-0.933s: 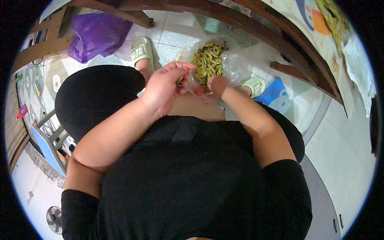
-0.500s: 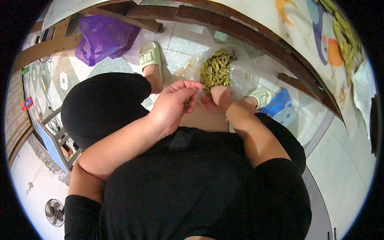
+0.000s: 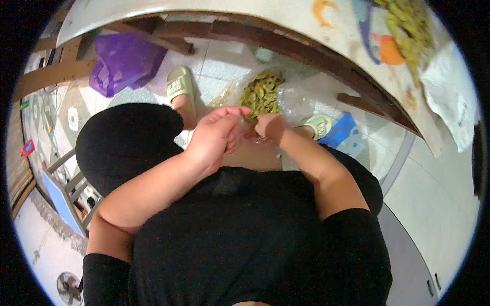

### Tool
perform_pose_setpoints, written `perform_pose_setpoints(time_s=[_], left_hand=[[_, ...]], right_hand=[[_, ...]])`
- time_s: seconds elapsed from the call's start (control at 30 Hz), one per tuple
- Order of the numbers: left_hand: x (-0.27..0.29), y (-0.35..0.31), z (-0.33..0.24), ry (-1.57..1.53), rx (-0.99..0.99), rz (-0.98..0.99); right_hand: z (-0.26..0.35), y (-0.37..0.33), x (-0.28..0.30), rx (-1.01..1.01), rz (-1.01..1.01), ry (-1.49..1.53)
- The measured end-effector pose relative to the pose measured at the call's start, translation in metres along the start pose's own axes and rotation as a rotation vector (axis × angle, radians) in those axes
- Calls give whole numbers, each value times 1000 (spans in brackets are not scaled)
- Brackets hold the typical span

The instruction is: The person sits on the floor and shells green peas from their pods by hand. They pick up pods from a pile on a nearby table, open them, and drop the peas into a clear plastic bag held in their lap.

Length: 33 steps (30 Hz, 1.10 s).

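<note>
My left hand (image 3: 217, 135) is closed, its fingers curled in and its thumb and forefinger reaching toward my other hand. The green bean pod glimpsed in it a moment ago is now hidden by the fingers. Close by on the right, my right hand (image 3: 270, 126) is bent inward with its fingers curled together; whatever they grip is out of sight. Just beyond both hands, a heap of yellow-green bean pods (image 3: 260, 94) lies in an opened clear plastic bag (image 3: 293, 99) on the floor between my feet. Some red shows under the hands, too blurred to name.
A table (image 3: 286, 15) with a dark wooden frame arches over the far side, bearing more bean pods (image 3: 408, 30) and a white plastic bag (image 3: 449, 92). A purple bag (image 3: 122, 64) lies left, a blue item (image 3: 347, 135) right. Green slippers (image 3: 179, 81) are on my feet.
The view has shifted, so the table and floor things sit differently in it. My right hand has come up out of the pod heap toward my left hand, which stays closed.
</note>
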<state>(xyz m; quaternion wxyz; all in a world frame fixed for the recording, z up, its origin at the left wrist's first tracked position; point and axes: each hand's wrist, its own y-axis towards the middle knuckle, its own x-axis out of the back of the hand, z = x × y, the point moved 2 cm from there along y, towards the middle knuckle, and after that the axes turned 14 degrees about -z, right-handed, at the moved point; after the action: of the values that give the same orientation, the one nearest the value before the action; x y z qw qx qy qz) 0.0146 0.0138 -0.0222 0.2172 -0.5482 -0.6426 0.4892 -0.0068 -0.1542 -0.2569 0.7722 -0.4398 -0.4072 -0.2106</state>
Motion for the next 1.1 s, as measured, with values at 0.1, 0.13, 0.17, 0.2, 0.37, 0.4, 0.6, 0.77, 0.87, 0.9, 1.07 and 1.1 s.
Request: perform_pose_setpoints(time_s=[0.1, 0.13, 0.17, 0.2, 0.37, 0.4, 0.6, 0.77, 0.87, 0.9, 1.07, 1.1], left_hand=[[1, -4, 0, -71, 7, 8], [3, 1, 3, -102, 16, 10], [6, 4, 5, -124, 16, -30], [8, 7, 8, -136, -7, -75], [9, 11, 19, -261, 44, 9], [8, 11, 20, -318, 97, 68], [15, 0, 16, -219, 166, 219], [20, -5, 15, -152, 76, 207], [20, -8, 16, -124, 36, 164], [20, -7, 17, -125, 32, 164], [17, -10, 22, -99, 2, 166], [19, -10, 23, -94, 1, 150]], right_hand=[[11, -14, 50, -188, -357, 557], [19, -21, 75, -215, -454, 638], [28, -29, 99, -228, -554, 717], [47, -42, 143, -207, -659, 569], [96, -96, 224, 208, -982, 563], [101, -100, 227, 196, -944, 499], [104, -120, 219, -129, -835, 914], [102, -138, 212, -178, -608, 1116], [126, -157, 194, 81, -246, 754], [134, -163, 185, 134, -195, 730], [143, -173, 169, 192, -339, 699], [144, -174, 170, 100, -337, 729]])
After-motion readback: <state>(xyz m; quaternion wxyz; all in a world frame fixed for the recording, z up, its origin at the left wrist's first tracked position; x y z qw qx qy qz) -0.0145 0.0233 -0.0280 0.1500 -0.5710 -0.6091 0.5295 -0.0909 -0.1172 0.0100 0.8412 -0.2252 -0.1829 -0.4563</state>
